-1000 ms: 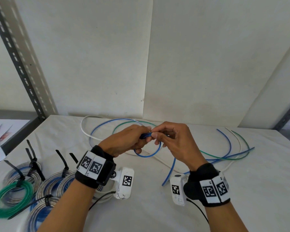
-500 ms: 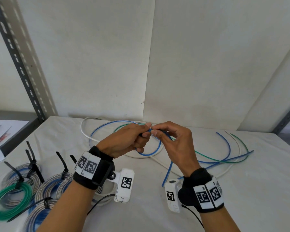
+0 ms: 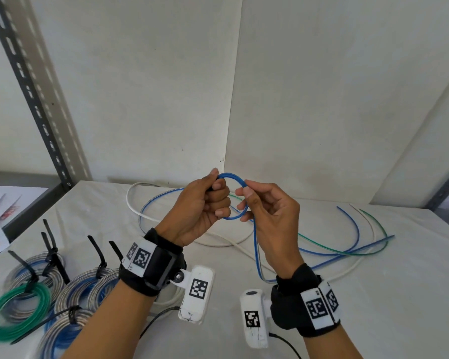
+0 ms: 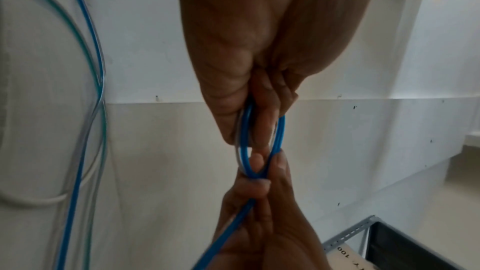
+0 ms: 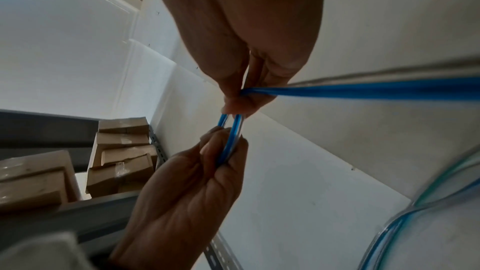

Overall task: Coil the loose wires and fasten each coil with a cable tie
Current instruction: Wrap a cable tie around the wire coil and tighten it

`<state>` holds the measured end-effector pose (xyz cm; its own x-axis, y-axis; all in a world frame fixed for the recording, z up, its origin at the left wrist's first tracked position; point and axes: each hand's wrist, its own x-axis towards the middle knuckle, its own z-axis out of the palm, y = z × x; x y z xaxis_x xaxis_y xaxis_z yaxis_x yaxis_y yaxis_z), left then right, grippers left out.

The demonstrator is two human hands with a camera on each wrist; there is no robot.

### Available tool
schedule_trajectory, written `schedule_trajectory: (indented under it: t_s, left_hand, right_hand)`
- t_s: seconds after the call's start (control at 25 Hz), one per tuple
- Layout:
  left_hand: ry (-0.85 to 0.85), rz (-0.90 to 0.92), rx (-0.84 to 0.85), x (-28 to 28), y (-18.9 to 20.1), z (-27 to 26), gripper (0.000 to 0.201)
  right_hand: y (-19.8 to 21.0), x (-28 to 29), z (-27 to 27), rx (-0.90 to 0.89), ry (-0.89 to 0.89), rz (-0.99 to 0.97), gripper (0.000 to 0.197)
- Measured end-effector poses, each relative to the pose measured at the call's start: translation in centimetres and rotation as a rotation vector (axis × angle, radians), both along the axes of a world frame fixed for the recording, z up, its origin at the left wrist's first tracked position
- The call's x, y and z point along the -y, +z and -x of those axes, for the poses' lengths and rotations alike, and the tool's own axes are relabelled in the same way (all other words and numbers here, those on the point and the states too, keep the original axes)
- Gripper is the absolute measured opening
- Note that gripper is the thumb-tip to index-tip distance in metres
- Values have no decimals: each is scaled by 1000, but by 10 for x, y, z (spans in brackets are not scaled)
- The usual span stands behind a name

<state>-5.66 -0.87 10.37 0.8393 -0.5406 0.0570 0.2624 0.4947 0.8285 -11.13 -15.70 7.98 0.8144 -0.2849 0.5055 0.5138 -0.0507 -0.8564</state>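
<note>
A blue wire point(image 3: 237, 178) is bent into a small upright loop held above the white table point(image 3: 373, 307). My left hand point(image 3: 216, 180) grips the loop's left side, thumb on top and fingers curled round it. My right hand point(image 3: 247, 188) pinches the right side between thumb and forefinger. The wire's tail drops past my right wrist and trails right across the table. The left wrist view shows the left hand point(image 4: 257, 130) closed round two strands of the blue wire point(image 4: 244, 157). In the right wrist view the blue wire point(image 5: 363, 89) leaves the right hand point(image 5: 241, 98) pinch.
Several tied coils point(image 3: 75, 288), one a green coil point(image 3: 16, 312), lie at the front left with black cable ties point(image 3: 49, 244) sticking up. A loose white wire point(image 3: 218, 244), a green wire point(image 3: 373, 224) and another blue wire point(image 3: 358, 229) sprawl behind my hands. A metal upright point(image 3: 29, 86) stands left.
Both hands have risen from near the table. The blue loop now stands upright between them, and my hands have drawn slightly apart on its two sides.
</note>
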Motion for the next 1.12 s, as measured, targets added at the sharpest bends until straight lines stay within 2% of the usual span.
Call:
schedule_trajectory:
  t_s: [0.12,0.32,0.4,0.64,0.84,0.96,1.12]
  left_hand:
    - [-24,-239,131,-3,0,-1,44]
    - [-50,-571,212,3,0,10,44]
    - [-24,-520,204,11,-2,12,44]
    - [160,-95,-52,10,3,3,44]
    - [239,-21,-43,15,-1,4,44]
    - [101,-100,-3,9,1,3,46]
    - [-31,-497,192,3,0,9,44]
  right_hand:
    - [3,16,0,-37,11,78,11]
    - [10,32,5,-135,94,484,12]
    - [12,34,5,-136,71,498,12]
    - [8,15,3,-81,-25,100,9]
    - [3,1,3,-54,-68,22,9]
    - [9,15,3,-65,-34,130,7]
    - [12,32,4,-105,29,425,8]
